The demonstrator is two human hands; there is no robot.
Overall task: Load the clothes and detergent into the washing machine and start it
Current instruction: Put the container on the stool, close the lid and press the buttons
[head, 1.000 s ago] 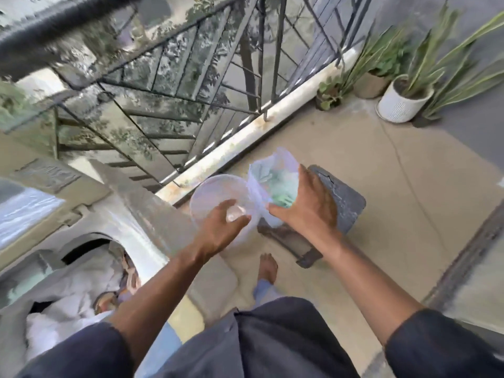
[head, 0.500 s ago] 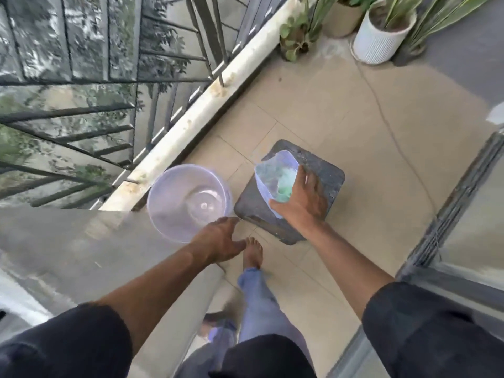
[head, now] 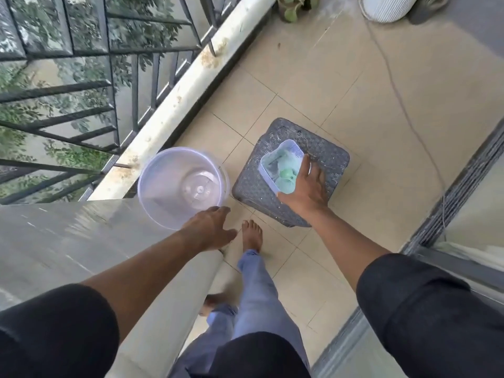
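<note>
A clear rectangular detergent container (head: 275, 167) holds green powder and a green scoop. My right hand (head: 306, 190) grips its right side and near corner, and it sits on or just above the grey woven stool (head: 331, 159). A clear round tub (head: 181, 184), empty, hangs past the corner of the grey washing machine top (head: 81, 238). My left hand (head: 210, 230) holds the tub at its near rim. The machine's drum and the clothes are out of view.
A black metal railing (head: 114, 85) on a pale ledge (head: 191, 85) runs along the left of the tiled balcony floor (head: 341, 77). Potted plants (head: 297, 6) and a white ribbed pot (head: 387, 8) stand at the far end. A sliding door frame (head: 463, 186) is on the right. My bare foot (head: 252, 234) stands beside the stool.
The view has tilted down and away from the machine's opening. My right hand has lowered the detergent container onto the stool, and my left hand has drawn the round tub away to the left.
</note>
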